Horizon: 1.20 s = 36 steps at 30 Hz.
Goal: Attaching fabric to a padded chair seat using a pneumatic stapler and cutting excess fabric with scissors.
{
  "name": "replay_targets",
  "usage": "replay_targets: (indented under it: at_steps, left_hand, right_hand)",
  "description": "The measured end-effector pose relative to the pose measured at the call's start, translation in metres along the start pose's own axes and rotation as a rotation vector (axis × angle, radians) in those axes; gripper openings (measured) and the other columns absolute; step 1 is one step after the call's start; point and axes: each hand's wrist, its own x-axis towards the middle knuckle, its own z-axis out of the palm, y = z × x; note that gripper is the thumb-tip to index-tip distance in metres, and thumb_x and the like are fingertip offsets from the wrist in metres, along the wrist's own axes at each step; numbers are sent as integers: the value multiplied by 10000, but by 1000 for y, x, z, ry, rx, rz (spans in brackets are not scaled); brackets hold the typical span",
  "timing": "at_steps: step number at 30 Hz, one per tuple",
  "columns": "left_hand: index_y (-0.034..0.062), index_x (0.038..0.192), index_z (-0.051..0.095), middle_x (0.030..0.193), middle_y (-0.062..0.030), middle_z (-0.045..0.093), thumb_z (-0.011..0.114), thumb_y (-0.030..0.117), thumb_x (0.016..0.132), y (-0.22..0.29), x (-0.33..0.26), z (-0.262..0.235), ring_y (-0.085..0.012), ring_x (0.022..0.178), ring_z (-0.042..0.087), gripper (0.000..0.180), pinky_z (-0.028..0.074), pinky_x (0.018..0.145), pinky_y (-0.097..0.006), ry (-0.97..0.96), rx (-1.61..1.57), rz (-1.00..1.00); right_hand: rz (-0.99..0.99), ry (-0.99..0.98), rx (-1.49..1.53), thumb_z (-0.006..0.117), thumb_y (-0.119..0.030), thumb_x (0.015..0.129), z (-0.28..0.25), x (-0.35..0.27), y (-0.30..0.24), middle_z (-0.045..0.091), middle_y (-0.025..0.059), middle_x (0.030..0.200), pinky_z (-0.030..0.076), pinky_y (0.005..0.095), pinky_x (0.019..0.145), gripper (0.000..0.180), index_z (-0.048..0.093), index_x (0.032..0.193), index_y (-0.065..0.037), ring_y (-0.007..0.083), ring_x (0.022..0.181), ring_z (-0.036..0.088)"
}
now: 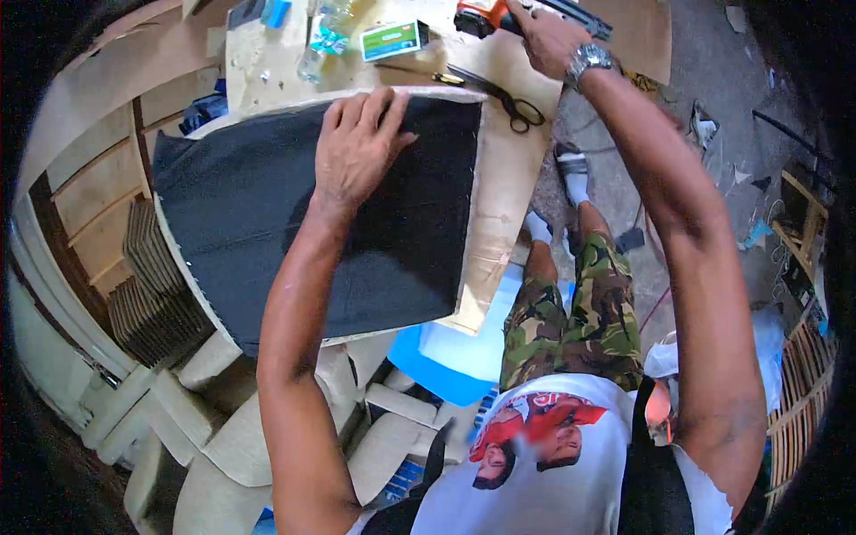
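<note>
A curved panel covered in black fabric (236,218), pale along its rim, lies on the worktable. My left hand (357,147) rests palm down on it, fingers slightly bent over its far edge and thumb out to the side; it grips nothing that I can see. At the top right, my right hand (550,43), with a metal watch on the wrist, is closed round an orange-and-black cordless staple gun (481,16). Part of this tool is cut off by the upper edge of the view. Black-handled scissors (506,100) lie just beyond the panel's far right corner.
On the worktable (499,214) stand a small green-and-white box (390,41) and a clear plastic bottle (325,40). A yellow-and-black cutter (448,79) is beside the scissors. Pale padded pieces (232,446) are piled below left, near a blue plastic surface (437,366). Scraps litter the floor at right.
</note>
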Motion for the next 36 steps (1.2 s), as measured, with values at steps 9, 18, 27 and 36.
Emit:
replay_targets:
  at_steps: [9, 18, 27, 36]
  left_hand:
    - [154, 1043, 614, 950, -22, 592, 647, 464, 827, -3, -5, 43, -227, 877, 571, 380, 434, 768, -395, 25, -25, -63]
    - [143, 870, 632, 839, -21, 640, 631, 402, 851, 16, 13, 59, -218, 835, 611, 259, 414, 738, -394, -25, -33, -92]
    - [136, 869, 655, 874, -31, 684, 616, 337, 870, 35, 31, 59, -217, 865, 638, 204, 406, 764, -420, 50, 51, -225]
    - [148, 864, 646, 798, -65, 682, 606, 378, 865, 37, 42, 44, -275, 748, 656, 234, 401, 708, -435, -116, 7, -323]
  right_hand:
    - [70, 217, 547, 702, -390, 848, 35, -91, -14, 679, 181, 890, 505, 381, 735, 454, 594, 1153, -72, 289, 810, 657]
    - [393, 102, 1204, 669, -200, 883, 68, -202, -69, 611, 16, 711, 455, 275, 559, 167, 625, 940, -48, 104, 613, 563]
    - [377, 20, 1392, 648, -293, 923, 81, -175, -78, 597, 7, 666, 471, 287, 508, 272, 600, 993, -34, 116, 573, 586]
    - [341, -41, 1351, 638, -330, 930, 56, -167, -84, 592, 14, 650, 467, 279, 505, 306, 616, 1002, -34, 112, 558, 576]
